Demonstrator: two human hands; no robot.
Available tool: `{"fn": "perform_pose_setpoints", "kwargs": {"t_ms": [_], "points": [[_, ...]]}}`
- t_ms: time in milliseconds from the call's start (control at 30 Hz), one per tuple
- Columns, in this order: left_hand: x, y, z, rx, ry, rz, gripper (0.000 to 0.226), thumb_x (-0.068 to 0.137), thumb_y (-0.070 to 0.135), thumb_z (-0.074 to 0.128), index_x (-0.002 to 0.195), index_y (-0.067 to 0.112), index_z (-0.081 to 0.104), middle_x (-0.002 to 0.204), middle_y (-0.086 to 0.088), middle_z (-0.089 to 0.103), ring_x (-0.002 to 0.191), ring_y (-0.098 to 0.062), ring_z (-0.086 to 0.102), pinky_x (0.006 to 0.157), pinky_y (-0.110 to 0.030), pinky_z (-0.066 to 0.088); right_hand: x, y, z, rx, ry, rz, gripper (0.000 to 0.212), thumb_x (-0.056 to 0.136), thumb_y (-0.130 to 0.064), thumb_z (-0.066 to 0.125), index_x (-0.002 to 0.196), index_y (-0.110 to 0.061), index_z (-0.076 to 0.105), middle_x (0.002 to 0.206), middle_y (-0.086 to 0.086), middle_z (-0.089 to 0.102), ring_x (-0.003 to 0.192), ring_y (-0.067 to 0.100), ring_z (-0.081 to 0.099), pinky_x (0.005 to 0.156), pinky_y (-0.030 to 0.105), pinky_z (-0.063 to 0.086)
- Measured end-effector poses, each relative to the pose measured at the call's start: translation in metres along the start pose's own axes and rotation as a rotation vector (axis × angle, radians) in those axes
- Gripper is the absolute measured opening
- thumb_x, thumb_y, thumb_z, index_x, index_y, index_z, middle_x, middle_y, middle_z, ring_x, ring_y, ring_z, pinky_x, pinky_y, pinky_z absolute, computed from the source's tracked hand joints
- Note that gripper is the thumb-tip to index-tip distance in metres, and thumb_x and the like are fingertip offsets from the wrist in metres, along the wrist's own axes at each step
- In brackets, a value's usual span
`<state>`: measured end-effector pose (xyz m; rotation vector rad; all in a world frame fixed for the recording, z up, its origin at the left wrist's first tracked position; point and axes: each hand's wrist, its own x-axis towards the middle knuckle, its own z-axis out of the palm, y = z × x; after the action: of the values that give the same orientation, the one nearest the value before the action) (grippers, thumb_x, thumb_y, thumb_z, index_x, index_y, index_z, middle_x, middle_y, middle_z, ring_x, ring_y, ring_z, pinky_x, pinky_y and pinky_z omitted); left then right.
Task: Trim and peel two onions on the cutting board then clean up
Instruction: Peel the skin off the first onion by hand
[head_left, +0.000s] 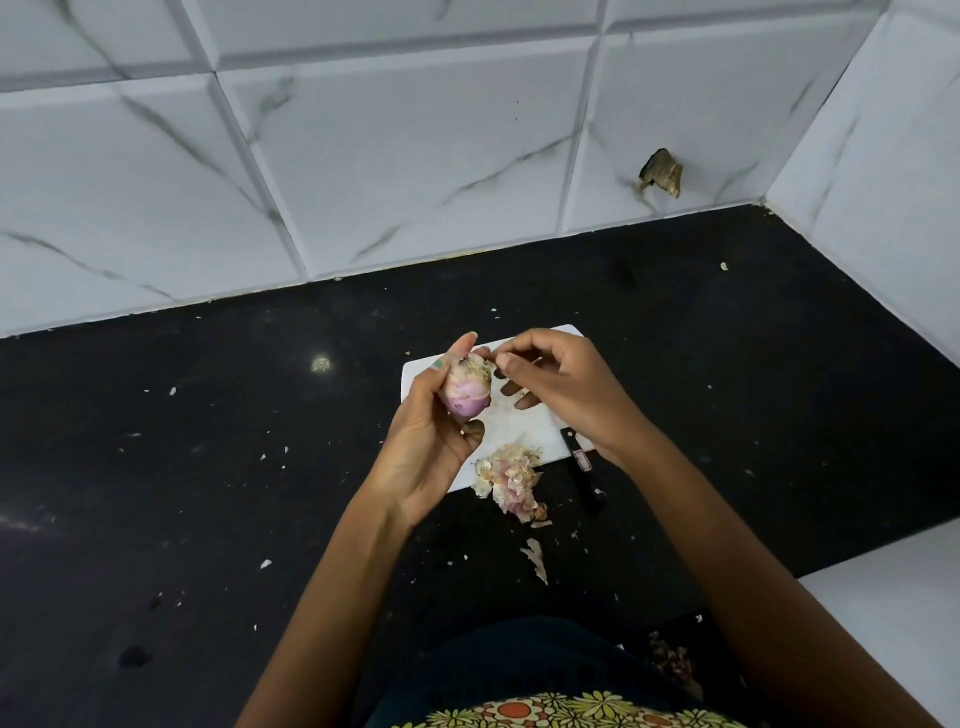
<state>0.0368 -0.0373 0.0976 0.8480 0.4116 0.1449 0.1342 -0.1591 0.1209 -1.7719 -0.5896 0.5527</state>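
A yellow-flowered garment (561, 714) edges the bottom of the view, with both forearms reaching out over the black table (208, 467). The left hand (431, 431) grips a pinkish onion (466, 389), lifted above the white cutting board (524, 421). The right hand (561, 384) has thumb and forefinger pinched at the onion's ragged top, perhaps on a flap of skin, though that spot is blurred. A heap of peelings (511, 480) sits on the board's near edge, and a black-handled knife (584, 470) lies just beside it.
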Motion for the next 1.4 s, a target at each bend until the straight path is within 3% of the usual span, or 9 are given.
{"fn": "perform_pose_setpoints", "kwargs": {"t_ms": [133,233,367,567,667,767,967,1200,1400], "points": [[-0.001,0.0,0.002,0.076,0.029,0.036,0.031,0.101,0.025,0.039,0.123,0.025,0.062,0.11,0.009,0.069,0.072,-0.001,0.06,0.056,-0.015,0.045,-0.005,-0.011,0.002,-0.003,-0.003,-0.038,0.019,0.086,-0.021,0.07,0.101,-0.01,0.069,0.094,0.008,0.07,0.081,0.02,0.07,0.066,0.036,0.06],[-0.002,0.0,0.001,0.145,0.029,0.077,0.03,0.1,0.017,0.044,0.123,0.021,0.062,0.114,0.005,0.07,0.09,-0.005,0.067,0.071,-0.017,0.053,-0.006,-0.012,0.005,-0.048,0.022,-0.043,0.023,0.08,-0.021,0.075,0.1,-0.011,0.07,0.089,0.003,0.071,0.079,0.018,0.071,0.068,0.036,0.06],[-0.005,0.001,-0.002,0.207,0.02,0.114,0.031,0.096,0.013,0.051,0.123,0.021,0.063,0.126,0.002,0.066,0.11,-0.013,0.063,0.092,-0.029,0.052,-0.006,-0.013,0.006,-0.095,0.049,-0.054,0.018,0.077,-0.011,0.074,0.095,-0.011,0.072,0.085,0.0,0.072,0.079,0.013,0.07,0.073,0.035,0.06],[-0.005,0.001,-0.007,0.164,-0.018,0.133,0.043,0.082,0.02,0.058,0.124,0.016,0.061,0.133,-0.005,0.062,0.123,-0.021,0.058,0.098,-0.032,0.051,-0.006,-0.013,0.003,0.06,0.013,-0.029,0.014,0.079,0.0,0.071,0.091,-0.005,0.072,0.085,0.01,0.072,0.078,0.021,0.071,0.069,0.034,0.061],[-0.003,0.001,-0.009,0.126,-0.029,0.141,0.047,0.082,0.02,0.058,0.128,0.012,0.058,0.133,-0.007,0.062,0.121,-0.02,0.059,0.096,-0.029,0.052,-0.007,-0.014,0.003,0.085,0.015,-0.041,0.014,0.08,0.002,0.069,0.093,-0.003,0.072,0.083,0.008,0.071,0.075,0.016,0.071,0.066,0.026,0.059],[-0.001,-0.002,-0.01,0.093,0.008,0.133,0.062,0.074,0.03,0.067,0.131,0.009,0.056,0.128,-0.012,0.064,0.113,-0.019,0.062,0.098,-0.03,0.052,-0.005,-0.011,0.002,0.09,0.034,-0.063,0.014,0.081,0.002,0.068,0.094,-0.003,0.071,0.087,0.009,0.072,0.08,0.021,0.071,0.068,0.029,0.06],[0.002,-0.005,-0.007,0.07,0.12,0.071,0.059,0.061,0.052,0.061,0.106,0.014,0.066,0.086,0.001,0.071,0.075,-0.007,0.063,0.064,-0.019,0.054,-0.007,-0.008,0.007,0.104,0.073,-0.082,0.015,0.086,0.004,0.061,0.09,-0.007,0.071,0.083,0.005,0.071,0.071,0.014,0.07,0.064,0.021,0.057],[0.0,-0.003,-0.005,0.124,0.157,0.058,0.053,0.06,0.056,0.058,0.093,0.015,0.066,0.077,0.002,0.07,0.07,-0.007,0.065,0.06,-0.02,0.055,-0.012,-0.013,0.008,-0.207,-0.052,-0.31,0.03,0.076,-0.015,0.079,0.105,-0.012,0.07,0.101,-0.003,0.065,0.092,0.008,0.064,0.074,0.02,0.054],[-0.001,0.0,-0.005,0.283,0.226,0.056,0.062,0.058,0.068,0.054,0.089,0.016,0.071,0.073,0.001,0.07,0.067,-0.007,0.064,0.066,-0.024,0.049,-0.014,-0.019,0.006,-0.292,-0.049,-0.283,0.023,0.073,-0.017,0.081,0.089,-0.006,0.068,0.086,-0.002,0.069,0.077,0.01,0.066,0.071,0.03,0.056]]}}
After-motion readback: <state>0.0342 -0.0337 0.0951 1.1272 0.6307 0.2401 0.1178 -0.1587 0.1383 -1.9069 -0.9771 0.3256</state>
